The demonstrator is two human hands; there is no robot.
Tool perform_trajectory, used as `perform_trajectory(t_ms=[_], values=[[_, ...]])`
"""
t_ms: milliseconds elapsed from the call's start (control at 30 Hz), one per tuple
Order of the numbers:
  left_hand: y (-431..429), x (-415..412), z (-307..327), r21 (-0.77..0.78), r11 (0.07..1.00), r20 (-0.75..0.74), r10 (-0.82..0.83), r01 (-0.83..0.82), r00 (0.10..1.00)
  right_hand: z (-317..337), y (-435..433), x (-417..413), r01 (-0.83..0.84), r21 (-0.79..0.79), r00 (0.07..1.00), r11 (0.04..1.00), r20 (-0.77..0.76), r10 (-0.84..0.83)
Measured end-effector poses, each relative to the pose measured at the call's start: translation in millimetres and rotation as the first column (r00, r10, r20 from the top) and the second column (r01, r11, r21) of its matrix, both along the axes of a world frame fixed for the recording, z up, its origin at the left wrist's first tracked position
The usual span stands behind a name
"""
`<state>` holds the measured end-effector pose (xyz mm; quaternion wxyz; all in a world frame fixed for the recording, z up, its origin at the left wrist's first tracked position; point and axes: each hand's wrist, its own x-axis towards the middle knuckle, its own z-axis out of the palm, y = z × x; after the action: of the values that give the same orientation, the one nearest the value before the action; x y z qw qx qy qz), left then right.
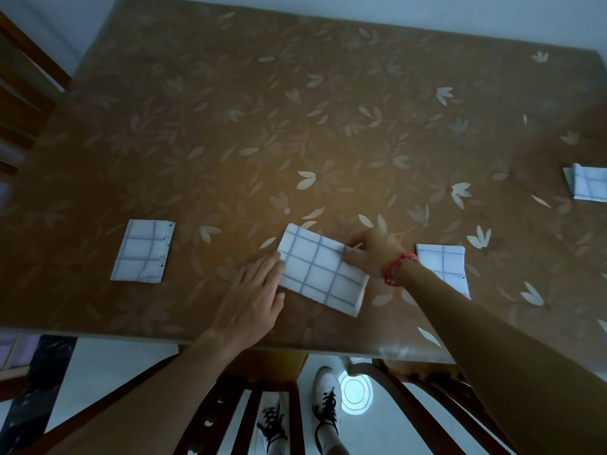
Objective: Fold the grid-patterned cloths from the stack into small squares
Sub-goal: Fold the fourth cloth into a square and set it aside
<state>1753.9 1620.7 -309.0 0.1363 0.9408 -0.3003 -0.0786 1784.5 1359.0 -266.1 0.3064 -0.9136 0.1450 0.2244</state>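
Folding the centre cloth once more looks like the step in hand, says the first. It lies as a slanted rectangle on the desk, near the front edge, with other cloths on either side.

How would you do it well? asks the second.

Leave the left hand as it is: fingers straight and close together, lying flat, tips touching the cloth's left end as a stop. The right hand has its fingers curled on the right end and seems to pinch it. I'd carry that end over to meet the left one, match the blue grid lines, then press the crease flat.

And the others?

The left cloth lies folded, well apart. The right cloth sits partly under the right forearm, and the far cloth is at the desk's right edge.

Any writing?

None readable. Small dark marks dot some cloth edges, too small to tell. A red bracelet circles the right wrist.
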Motion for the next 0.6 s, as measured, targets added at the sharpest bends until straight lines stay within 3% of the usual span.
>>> perform_trajectory(t_ms=[133, 300, 500, 600], values=[[-4.6, -14.2, 2.2, -0.074, 0.997, 0.007, -0.011, 0.012, 1.0, 3.3, -0.4, -24.3, 0.25, 0.155, 0.967, 0.956, 0.001, -0.253], [-15.2, -30.4, 3.2, -0.124, 0.992, 0.051, 0.02, -0.013, 0.999, 5.3, 10.9, -55.3, 0.516, 0.321, 0.855, 0.794, -0.131, -0.503], [-17.5, -48.5, 0.5, -0.174, 0.985, 0.08, 0.006, 0.008, 0.997, -6.9, 30.0, -90.6, 0.708, 0.439, 0.703, 0.553, -0.363, -0.612], [-14.1, -54.2, -1.1, -0.173, 0.985, 0.131, 0.013, 0.01, 0.991, -12.7, 34.8, -101.9, 0.724, 0.463, 0.686, 0.512, -0.405, -0.604]])
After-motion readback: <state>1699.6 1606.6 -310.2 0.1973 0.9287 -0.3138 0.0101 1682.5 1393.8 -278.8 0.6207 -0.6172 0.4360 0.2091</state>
